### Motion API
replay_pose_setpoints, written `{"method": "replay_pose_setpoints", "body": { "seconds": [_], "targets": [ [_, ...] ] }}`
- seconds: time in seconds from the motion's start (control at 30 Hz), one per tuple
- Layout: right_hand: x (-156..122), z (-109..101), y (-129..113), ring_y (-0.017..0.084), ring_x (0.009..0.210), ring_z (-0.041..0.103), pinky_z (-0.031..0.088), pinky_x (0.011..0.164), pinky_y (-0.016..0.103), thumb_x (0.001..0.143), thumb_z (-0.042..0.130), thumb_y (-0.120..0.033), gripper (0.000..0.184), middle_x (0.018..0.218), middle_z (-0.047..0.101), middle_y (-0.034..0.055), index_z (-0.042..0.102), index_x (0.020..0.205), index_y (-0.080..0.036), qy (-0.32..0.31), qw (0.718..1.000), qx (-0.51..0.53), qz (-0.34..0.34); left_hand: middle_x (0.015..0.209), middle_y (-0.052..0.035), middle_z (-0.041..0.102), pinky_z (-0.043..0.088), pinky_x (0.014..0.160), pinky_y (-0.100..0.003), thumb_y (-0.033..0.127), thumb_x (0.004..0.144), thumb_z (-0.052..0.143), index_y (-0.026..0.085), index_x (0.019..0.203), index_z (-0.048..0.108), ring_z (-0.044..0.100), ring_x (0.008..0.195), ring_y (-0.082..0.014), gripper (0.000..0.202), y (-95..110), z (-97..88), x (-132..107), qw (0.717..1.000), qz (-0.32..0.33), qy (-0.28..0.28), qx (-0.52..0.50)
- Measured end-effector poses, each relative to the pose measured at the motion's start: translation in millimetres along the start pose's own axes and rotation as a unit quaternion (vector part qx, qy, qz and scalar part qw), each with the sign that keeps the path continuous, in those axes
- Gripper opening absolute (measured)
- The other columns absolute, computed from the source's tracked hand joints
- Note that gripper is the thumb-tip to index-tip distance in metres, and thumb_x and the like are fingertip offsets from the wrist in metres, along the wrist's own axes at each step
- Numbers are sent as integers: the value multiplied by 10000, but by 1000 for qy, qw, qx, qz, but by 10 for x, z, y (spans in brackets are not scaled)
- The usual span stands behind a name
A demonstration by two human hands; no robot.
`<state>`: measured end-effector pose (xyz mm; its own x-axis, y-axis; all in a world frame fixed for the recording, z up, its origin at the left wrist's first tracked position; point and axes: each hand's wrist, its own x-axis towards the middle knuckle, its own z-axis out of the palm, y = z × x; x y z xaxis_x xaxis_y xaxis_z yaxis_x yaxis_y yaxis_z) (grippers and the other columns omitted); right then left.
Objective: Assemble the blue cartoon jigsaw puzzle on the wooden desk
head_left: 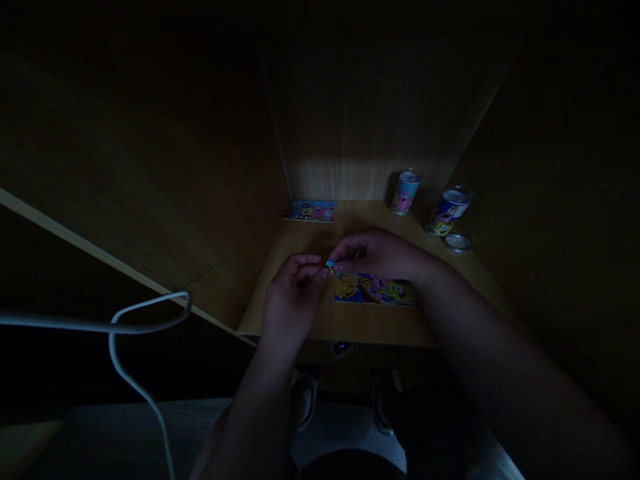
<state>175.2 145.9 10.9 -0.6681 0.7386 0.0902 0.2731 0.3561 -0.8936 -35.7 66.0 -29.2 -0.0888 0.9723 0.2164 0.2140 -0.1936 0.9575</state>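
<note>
Between my two hands is a small blue and yellow piece that looks like a jigsaw puzzle piece (pixel 330 264). My left hand (pixel 295 287) pinches it from the left, with the thumb at its lower edge. The fingertips of my right hand (pixel 377 253) grip it from the right. Below my right hand lies a colourful cartoon puzzle (pixel 377 290), partly covered by the hand and forearm. Another cartoon puzzle strip (pixel 311 211) lies flat at the back left of the wooden shelf (pixel 295 240). The scene is dim, so fine detail is lost.
Two cartoon-printed cans with clear tops stand at the back right: a pink and blue can (pixel 405 193) and a blue and yellow can (pixel 449 212). A round lid (pixel 457 243) lies beside them. A white cable (pixel 135 327) loops at left. Wooden panels surround the shelf.
</note>
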Motion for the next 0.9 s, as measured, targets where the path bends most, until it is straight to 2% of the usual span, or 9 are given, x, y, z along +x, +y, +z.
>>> {"method": "replay_pose_setpoints", "body": {
  "seconds": [0.23, 0.37, 0.47, 0.53, 0.6, 0.7, 0.9],
  "targets": [
    [12, -2, -5, 176, 872, 729, 552, 803, 313, 891, 769, -392, 224, 958, 807, 24, 788, 1020, -209, -11, 1000, 4, -3, 979, -13, 817, 579, 810, -284, 333, 973, 745, 238, 1082, 685, 785, 942, -196, 156, -3, 49, -35, 999, 15, -41, 13],
    [7, -18, 18, 185, 918, 743, 560, 838, 320, 910, 736, -389, 223, 993, 817, 29, 796, 1034, -214, 4, 1000, -11, 2, 1047, -16, 801, 573, 841, -299, 315, 1031, 668, 246, 1114, 701, 764, 970, -192, 112, 39, 15, -69, 991, 81, -29, 101],
    [-4, -41, 50, 190, 958, 754, 560, 868, 315, 917, 713, -371, 199, 1018, 826, 18, 808, 1021, -231, -1, 999, -41, 21, 1033, -33, 785, 550, 910, -367, 247, 1039, 633, 243, 1078, 729, 725, 995, -225, 104, 87, -58, -83, 957, 173, -40, 230],
    [-11, -56, 72, 186, 941, 758, 558, 862, 305, 911, 709, -333, 169, 1008, 829, 7, 814, 1000, -235, -14, 997, -64, 36, 1040, -44, 782, 529, 942, -410, 209, 1042, 613, 246, 1065, 743, 694, 1015, -246, 137, 101, -111, -78, 924, 235, -92, 286],
    [-16, -70, 88, 179, 900, 754, 558, 834, 297, 891, 721, -286, 145, 983, 828, 6, 812, 989, -228, -16, 996, -76, 51, 1085, -44, 782, 517, 952, -424, 191, 1050, 600, 253, 1087, 749, 675, 1027, -246, 165, 94, -143, -68, 902, 275, -152, 295],
    [-26, -91, 90, 178, 852, 746, 552, 783, 288, 862, 745, -251, 135, 933, 824, 12, 808, 975, -214, -6, 993, -88, 74, 1127, -35, 785, 503, 950, -430, 194, 1048, 620, 261, 1111, 755, 669, 1037, -239, 163, 65, -142, -60, 889, 294, -195, 293],
    [-37, -107, 88, 176, 817, 741, 529, 734, 272, 869, 746, -278, 120, 902, 825, 5, 825, 943, -225, -38, 989, -118, 85, 1075, -38, 791, 488, 961, -449, 257, 1045, 648, 261, 1069, 772, 672, 1045, -252, 127, 51, -108, -65, 875, 283, -224, 323]
  ]
}}
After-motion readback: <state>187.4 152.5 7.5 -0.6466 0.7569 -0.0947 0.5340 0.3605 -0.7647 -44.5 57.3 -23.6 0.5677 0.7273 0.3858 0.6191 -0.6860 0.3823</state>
